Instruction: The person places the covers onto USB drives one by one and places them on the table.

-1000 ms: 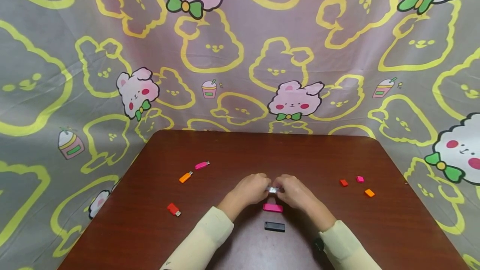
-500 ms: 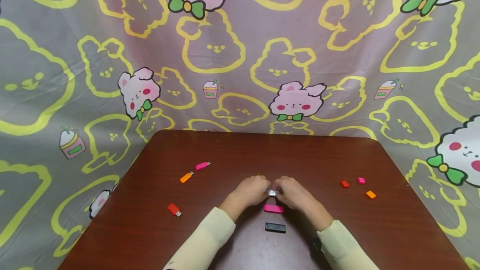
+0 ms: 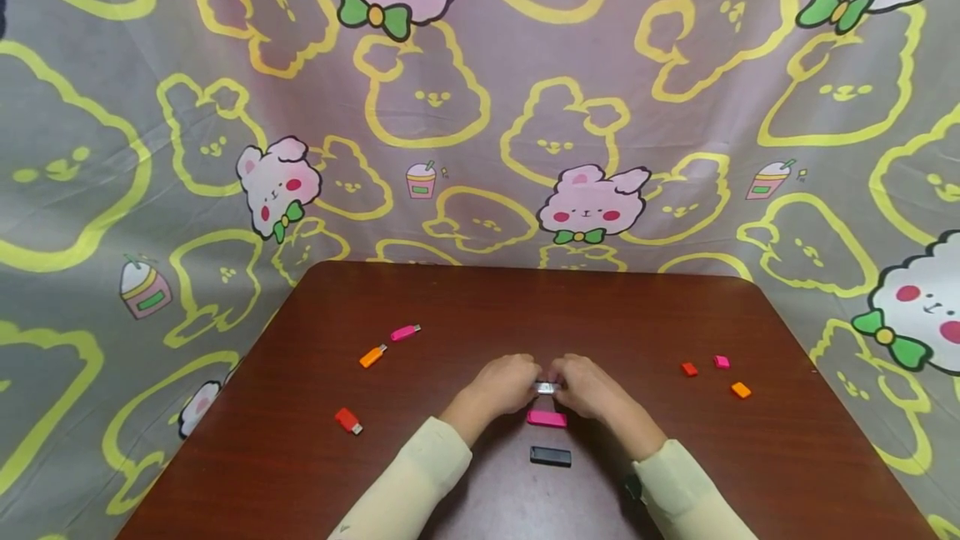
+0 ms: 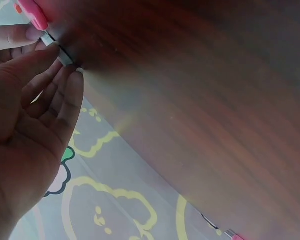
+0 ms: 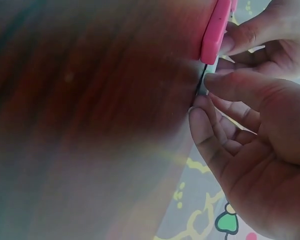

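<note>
Both hands meet over the middle of the table. Between them is a small silvery-white USB stick (image 3: 546, 388), its ends covered by fingers. The left hand (image 3: 504, 382) pinches one end between thumb and fingers, and the right hand (image 3: 581, 386) pinches the other. In the right wrist view, the right thumb (image 5: 217, 85) lies against the stick's side. Just nearer the person, a pink USB stick (image 3: 547, 418) lies crosswise, with a black USB stick (image 3: 551, 457) below it. Neither of these two is touched by a hand.
On the left of the brown table (image 3: 450, 298) lie uncapped USB sticks: pink (image 3: 405, 332), orange (image 3: 372, 357) and red (image 3: 348, 420). Loose caps lie on the right: red (image 3: 689, 369), pink (image 3: 722, 362) and orange (image 3: 741, 390). A patterned cloth (image 3: 480, 107) hangs behind the table.
Both hands have come slightly toward the person with the silvery-white USB stick, closer to the pink one. Their pinch on its two ends continues, and the items on the table stay put.
</note>
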